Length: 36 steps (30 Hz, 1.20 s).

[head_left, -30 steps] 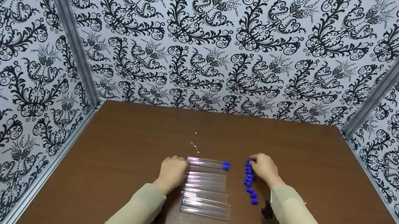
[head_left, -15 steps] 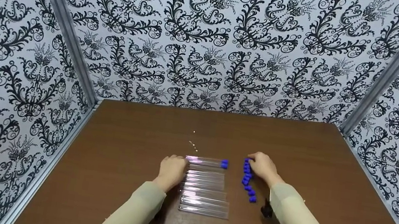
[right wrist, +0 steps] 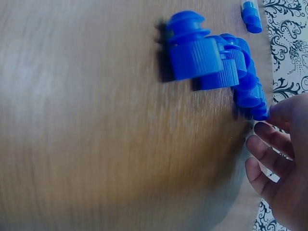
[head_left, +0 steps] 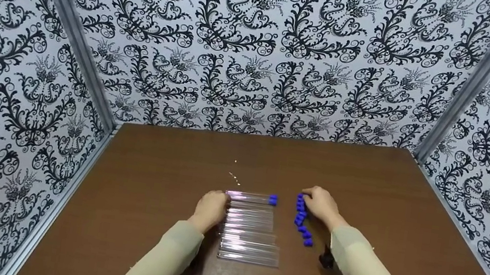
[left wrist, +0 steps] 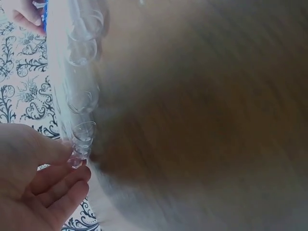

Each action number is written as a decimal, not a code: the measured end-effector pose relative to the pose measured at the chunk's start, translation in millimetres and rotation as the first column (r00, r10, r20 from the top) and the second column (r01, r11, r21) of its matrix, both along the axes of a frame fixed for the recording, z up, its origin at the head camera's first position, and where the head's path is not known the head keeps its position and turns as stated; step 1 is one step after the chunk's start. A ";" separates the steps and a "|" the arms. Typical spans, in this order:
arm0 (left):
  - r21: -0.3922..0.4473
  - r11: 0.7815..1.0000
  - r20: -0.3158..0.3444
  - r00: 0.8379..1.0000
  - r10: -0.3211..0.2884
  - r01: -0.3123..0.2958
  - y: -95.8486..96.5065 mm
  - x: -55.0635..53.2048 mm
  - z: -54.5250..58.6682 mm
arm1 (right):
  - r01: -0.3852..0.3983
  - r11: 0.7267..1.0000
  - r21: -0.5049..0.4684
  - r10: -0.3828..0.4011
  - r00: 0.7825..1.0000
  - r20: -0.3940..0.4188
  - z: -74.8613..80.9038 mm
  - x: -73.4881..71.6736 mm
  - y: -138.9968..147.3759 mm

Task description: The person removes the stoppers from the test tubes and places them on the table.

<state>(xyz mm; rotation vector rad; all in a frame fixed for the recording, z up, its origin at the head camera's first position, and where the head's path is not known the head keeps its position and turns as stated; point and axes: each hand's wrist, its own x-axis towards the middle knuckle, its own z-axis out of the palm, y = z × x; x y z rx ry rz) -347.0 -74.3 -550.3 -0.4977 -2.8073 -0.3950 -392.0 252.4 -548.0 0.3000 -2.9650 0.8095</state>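
Observation:
Clear test tubes (head_left: 249, 246) lie side by side on the table, rounded ends to the left. Two at the far end wear blue caps (head_left: 273, 200). My left hand (head_left: 211, 209) is at the rounded ends near the far side; in the left wrist view its thumb and fingers (left wrist: 67, 187) pinch a tube end (left wrist: 76, 161). Loose blue stoppers with ribbed rims (right wrist: 197, 57) form a crooked row right of the tubes. At that row's far end my right hand (head_left: 322, 205) pinches the last blue stopper (right wrist: 260, 114) between thumb and fingers; the fingertips are partly hidden.
The brown wooden table (head_left: 166, 155) ends at a patterned back wall (head_left: 255, 62), with metal posts in the corners. Small pale specks (head_left: 235, 178) lie beyond the tubes. A small black object (head_left: 326, 258) hangs under the right forearm.
The whole head view shifts slightly to the left. Both hands keep their places at the tube ends and the stopper row; the tubes and stoppers stay as they were.

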 end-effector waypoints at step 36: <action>0.309 0.950 0.036 0.999 0.030 -0.040 -15.5 17.0 -17.0 | 0.039 0.933 -0.357 -0.121 0.970 -0.211 -11.1 62.0 -85.6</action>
